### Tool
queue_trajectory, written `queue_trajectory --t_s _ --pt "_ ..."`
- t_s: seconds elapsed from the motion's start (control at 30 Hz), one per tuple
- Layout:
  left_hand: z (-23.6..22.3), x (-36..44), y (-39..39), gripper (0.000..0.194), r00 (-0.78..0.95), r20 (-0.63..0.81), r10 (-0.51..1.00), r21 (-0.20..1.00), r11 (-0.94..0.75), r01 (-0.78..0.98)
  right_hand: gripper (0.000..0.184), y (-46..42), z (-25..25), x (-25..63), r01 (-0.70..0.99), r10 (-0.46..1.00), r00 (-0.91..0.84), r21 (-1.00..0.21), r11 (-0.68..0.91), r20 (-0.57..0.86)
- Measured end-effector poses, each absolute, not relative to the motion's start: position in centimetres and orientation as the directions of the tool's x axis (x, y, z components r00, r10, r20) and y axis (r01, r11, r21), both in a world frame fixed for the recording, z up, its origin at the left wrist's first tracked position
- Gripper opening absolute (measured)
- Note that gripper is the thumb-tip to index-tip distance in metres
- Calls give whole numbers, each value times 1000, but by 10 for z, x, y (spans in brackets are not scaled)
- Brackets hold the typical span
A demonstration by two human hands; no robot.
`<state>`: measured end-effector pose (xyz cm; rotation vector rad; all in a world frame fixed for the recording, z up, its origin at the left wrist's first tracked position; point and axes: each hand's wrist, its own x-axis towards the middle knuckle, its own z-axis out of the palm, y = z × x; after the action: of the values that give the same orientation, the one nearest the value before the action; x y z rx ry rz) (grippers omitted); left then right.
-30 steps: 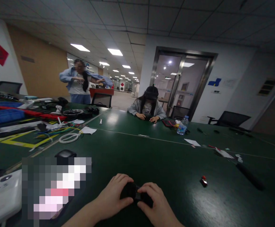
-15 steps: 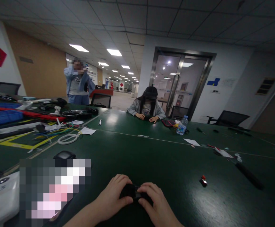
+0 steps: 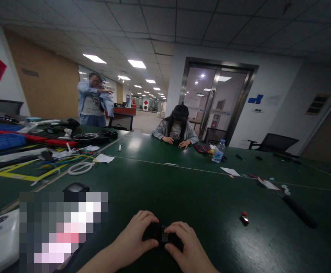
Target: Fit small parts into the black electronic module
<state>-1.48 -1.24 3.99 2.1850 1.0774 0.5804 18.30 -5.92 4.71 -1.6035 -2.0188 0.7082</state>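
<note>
While both my hands met over the green tabletop [image 3: 199,185], I had a black device [image 3: 163,237] between them, its ends taken by my left hand [image 3: 137,233] and my right hand [image 3: 186,240]. Each grip was narrow, thumb on the near side and fingers curled over the far side, with a small paler part of the device showing in the gap. Whether its underside rested on the tabletop I could not tell, since my hands covered most of it.

What worried me was an uneven push: had one hand pressed or twisted harder than the other, the device might have tilted or slipped from my fingertips, held as it was only by its ends. Any dark piece coming loose would have been hard to spot against so dark a surface. Well to the right of the device lay a small red-and-silver object [image 3: 244,218], which a careless sweep of my right arm might have knocked; the water bottle [image 3: 218,151] stood far beyond the device, safely out of the way
</note>
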Motion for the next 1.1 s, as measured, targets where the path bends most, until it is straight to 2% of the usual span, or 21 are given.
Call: queue_trajectory --t_s 0.33,0.53,0.83,1.1 --pt "42 -15 -11 36 581 85 809 714 -457 531 33 -57 46 186 713 973 -229 -674 194 38" --pt "40 -14 -11 33 571 92 816 709 -457 538 41 -58 44 186 719 982 -190 -680 145 9" --pt "45 -12 -14 36 563 92 821 686 -463 562 36 -57 43 185 715 981 -193 -680 162 30" --pt "43 -14 -12 29 579 85 811 689 -468 553 36 -59 44 185 714 982 -188 -683 152 22"
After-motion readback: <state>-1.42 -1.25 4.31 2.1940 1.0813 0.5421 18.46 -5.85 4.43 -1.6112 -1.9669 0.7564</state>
